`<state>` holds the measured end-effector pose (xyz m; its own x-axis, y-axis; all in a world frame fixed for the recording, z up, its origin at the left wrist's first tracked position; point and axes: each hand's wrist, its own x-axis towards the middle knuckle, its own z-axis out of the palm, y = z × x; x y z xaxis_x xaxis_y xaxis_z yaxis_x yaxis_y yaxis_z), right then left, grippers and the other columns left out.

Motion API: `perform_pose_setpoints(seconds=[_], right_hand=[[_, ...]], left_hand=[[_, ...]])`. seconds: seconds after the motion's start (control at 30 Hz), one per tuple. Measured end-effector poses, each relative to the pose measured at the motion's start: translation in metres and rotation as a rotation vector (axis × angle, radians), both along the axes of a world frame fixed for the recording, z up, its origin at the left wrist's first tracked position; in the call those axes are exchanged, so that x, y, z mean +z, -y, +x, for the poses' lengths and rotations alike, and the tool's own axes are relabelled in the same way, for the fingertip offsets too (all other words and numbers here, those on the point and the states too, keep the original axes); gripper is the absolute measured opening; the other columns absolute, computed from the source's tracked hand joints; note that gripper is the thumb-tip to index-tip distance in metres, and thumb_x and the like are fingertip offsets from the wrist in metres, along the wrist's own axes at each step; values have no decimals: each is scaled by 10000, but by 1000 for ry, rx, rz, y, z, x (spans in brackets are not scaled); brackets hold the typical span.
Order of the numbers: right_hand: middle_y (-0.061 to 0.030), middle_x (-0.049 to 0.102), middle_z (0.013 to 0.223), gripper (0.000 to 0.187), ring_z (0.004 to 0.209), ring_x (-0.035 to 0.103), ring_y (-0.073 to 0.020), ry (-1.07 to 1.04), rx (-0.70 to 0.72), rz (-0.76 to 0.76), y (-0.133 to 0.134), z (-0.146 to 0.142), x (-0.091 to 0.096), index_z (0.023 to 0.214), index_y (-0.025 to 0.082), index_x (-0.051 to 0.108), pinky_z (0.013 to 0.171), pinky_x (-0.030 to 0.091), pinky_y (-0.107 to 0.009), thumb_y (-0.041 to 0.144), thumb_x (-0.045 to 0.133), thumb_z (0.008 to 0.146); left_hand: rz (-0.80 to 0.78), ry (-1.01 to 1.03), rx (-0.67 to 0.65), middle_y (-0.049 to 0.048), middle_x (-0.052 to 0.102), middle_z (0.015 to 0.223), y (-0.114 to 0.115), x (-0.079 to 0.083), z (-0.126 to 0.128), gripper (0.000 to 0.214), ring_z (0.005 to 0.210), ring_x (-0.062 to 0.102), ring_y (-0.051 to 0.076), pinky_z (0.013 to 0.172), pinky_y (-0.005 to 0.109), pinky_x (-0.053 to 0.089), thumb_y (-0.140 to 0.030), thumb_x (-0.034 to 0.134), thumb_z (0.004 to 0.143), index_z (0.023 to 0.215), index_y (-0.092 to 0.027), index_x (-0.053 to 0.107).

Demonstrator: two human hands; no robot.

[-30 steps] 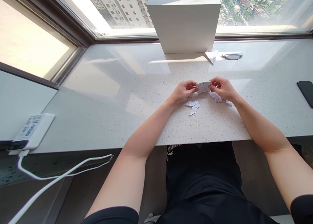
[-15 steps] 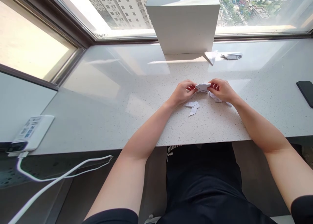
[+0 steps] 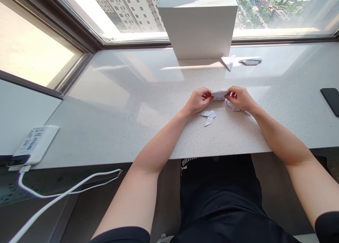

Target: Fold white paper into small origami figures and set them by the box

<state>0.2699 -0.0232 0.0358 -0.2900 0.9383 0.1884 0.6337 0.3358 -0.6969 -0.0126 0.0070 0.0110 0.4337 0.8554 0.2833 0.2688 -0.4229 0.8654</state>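
Between my two hands is a small folded white paper [image 3: 219, 95], raised over the countertop. My left hand [image 3: 199, 99] pinches its left end, and my right hand [image 3: 239, 96] pinches the right end. Dark crease lines show on the side facing me. Just below my left hand lies a folded paper piece [image 3: 208, 116] with several arms. Another folded paper [image 3: 233, 106] rests under my right hand, partly covered by it.
A tall white box [image 3: 201, 33] stands against the window. Beside its base are a folded paper triangle [image 3: 229, 62] and a folded paper boat-like shape [image 3: 250, 61]. A black phone [image 3: 331, 101] lies at the far right. A white power bank [image 3: 37, 144] with a cable [image 3: 66, 191] sits at the left edge.
Almost nothing differs. Both hands keep their hold on the folded paper in the same spot, and the loose paper pieces have not moved.
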Motion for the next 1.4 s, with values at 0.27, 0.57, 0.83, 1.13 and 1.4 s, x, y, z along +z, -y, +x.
perform_pose_setpoints(seconds=[0.27,0.57,0.83,1.13,1.4], right_hand=[[-77,840,1005,266,816,693,-245,-139,-26,-42,-5,2,-5,1038,258,878,812,586,-436,519,830,1059],[-45,814,984,396,884,698,-225,-323,-272,-167,-43,34,-10,1140,259,739,819,568,-374,463,987,907],[-49,768,946,290,898,688,-252,-116,-504,-152,-105,59,-13,1014,267,686,807,612,-394,300,931,862],[-88,816,999,195,1006,747,-301,55,-524,-105,-107,53,-6,949,261,713,1001,668,-486,185,870,862],[-105,822,1017,202,1017,760,-314,130,-532,-83,-109,40,-4,920,248,723,1012,680,-492,89,792,816]], left_hand=[[-109,-20,35,61,882,1075,1,0,3,221,958,812,212,943,358,679,-320,808,1044,1225,-206,861],[-101,5,84,120,876,1255,-6,-7,1,338,1107,837,232,1024,390,718,-294,867,1039,1358,-200,808],[-99,4,81,128,873,1267,-10,-9,3,295,1148,836,239,1042,400,726,-272,866,1049,1325,-189,806],[-109,4,77,133,872,1290,-9,-6,3,284,1165,834,246,1058,415,730,-285,861,1053,1317,-196,804],[-114,-9,79,138,867,1298,-8,-4,3,278,1180,835,256,1083,436,726,-285,857,1063,1321,-196,803]])
